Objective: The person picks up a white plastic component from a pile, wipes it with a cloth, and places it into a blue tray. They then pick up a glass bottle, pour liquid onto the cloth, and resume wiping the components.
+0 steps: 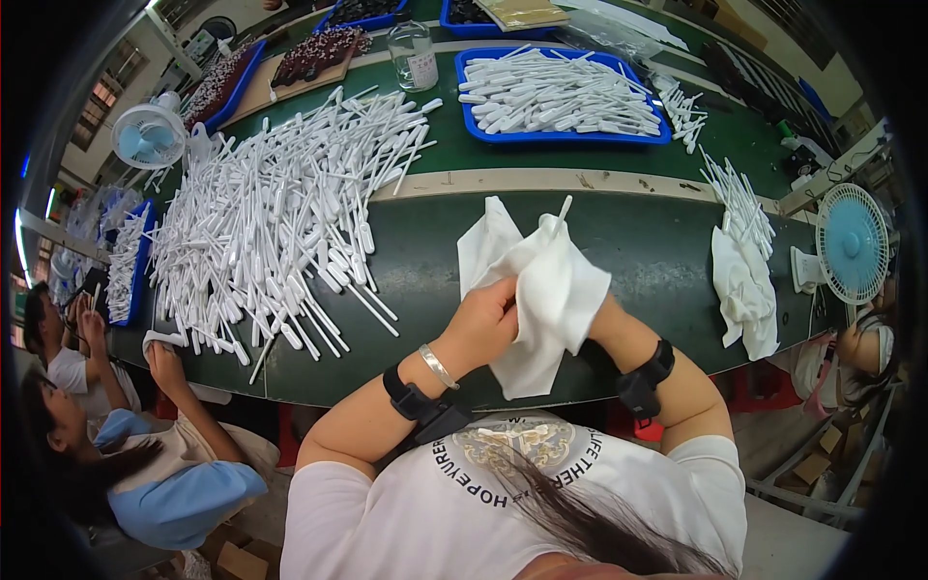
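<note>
Centre of frame: a white cloth (546,275) is held above the green table (416,242), near its front edge. A white stem (565,211) protrudes from the top of the folds.

Left hand (491,311): closed on the cloth, the thumb and fingers pinching its left side. Right hand (606,317): behind the cloth's right side; the fingers are hidden, so their grip cannot be told. A black band (425,406) sits on the left forearm, below a silver bracelet (438,367); a second black band (646,379) is on the right.

Left of frame: a large loose heap of white droppers (280,213) lies at mixed angles. Upper centre: a blue tray (570,138) holds more droppers, beyond a pale strip (541,183) crossing the table. A clear bottle (413,58) stands left of the tray.

Right of frame: a bunch of droppers (738,198) adjoins a crumpled white cloth (744,290), with a fan (853,244) just beside. Lower left: a co-worker in a blue-sleeved top (184,498) sits at the table.
</note>
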`<control>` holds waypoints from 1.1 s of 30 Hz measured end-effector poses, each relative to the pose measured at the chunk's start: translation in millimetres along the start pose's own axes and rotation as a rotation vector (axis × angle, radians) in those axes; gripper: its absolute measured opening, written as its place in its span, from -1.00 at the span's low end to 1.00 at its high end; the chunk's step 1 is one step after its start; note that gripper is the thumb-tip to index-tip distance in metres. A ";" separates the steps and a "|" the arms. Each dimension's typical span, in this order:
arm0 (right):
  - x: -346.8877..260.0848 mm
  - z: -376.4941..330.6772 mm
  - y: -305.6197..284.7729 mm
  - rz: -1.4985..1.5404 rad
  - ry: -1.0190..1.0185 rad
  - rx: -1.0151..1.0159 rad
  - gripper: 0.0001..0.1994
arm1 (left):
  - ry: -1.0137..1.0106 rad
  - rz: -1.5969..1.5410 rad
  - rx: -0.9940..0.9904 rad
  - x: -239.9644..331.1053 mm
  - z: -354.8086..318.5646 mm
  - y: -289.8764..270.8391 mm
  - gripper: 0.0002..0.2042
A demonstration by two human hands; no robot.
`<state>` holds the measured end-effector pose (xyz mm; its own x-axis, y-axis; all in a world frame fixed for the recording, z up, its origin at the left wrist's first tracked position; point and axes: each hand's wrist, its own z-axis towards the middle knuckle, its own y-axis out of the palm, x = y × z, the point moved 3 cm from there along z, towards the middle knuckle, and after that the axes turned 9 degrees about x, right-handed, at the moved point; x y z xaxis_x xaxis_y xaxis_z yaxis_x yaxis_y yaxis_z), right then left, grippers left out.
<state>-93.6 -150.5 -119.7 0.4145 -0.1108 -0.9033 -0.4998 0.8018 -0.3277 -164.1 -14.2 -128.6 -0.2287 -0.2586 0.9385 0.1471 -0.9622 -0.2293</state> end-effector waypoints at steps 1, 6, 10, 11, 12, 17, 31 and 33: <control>5.3 -1.2 4.9 -0.078 -0.045 0.037 -0.50 | 0.004 -0.004 -0.009 -0.2 -0.1 2.0 -0.82; 6.0 -3.9 -3.0 -0.236 -0.089 0.372 -0.53 | -0.122 0.017 -0.164 4.3 -0.5 4.2 -0.76; 4.8 10.9 -35.3 1.082 0.296 0.381 -0.50 | -0.099 0.093 -0.177 0.5 -5.1 4.9 -0.76; 6.4 10.5 -31.3 1.078 0.298 0.383 -0.50 | -0.015 0.150 -0.125 -1.3 -5.5 3.8 -0.77; -1.7 12.0 -25.0 0.157 -0.075 0.339 -0.47 | 0.072 0.207 -0.081 0.3 -3.1 3.1 -0.77; 4.2 5.5 19.8 0.088 -0.085 0.064 -0.44 | 0.064 0.105 0.145 10.2 4.4 -14.1 -0.75; 17.7 0.5 -33.1 0.611 0.088 0.488 -0.57 | 0.161 0.312 -0.007 22.9 -0.8 -4.9 -0.78; 19.1 1.1 -35.5 0.654 0.082 0.508 -0.58 | 0.062 0.296 -0.018 20.6 0.6 -7.0 -0.79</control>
<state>-67.1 -180.5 -125.0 0.0934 0.4427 -0.8918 -0.2081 0.8846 0.4173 -169.2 -12.7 -107.5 -0.2369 -0.5319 0.8130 0.1995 -0.8456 -0.4951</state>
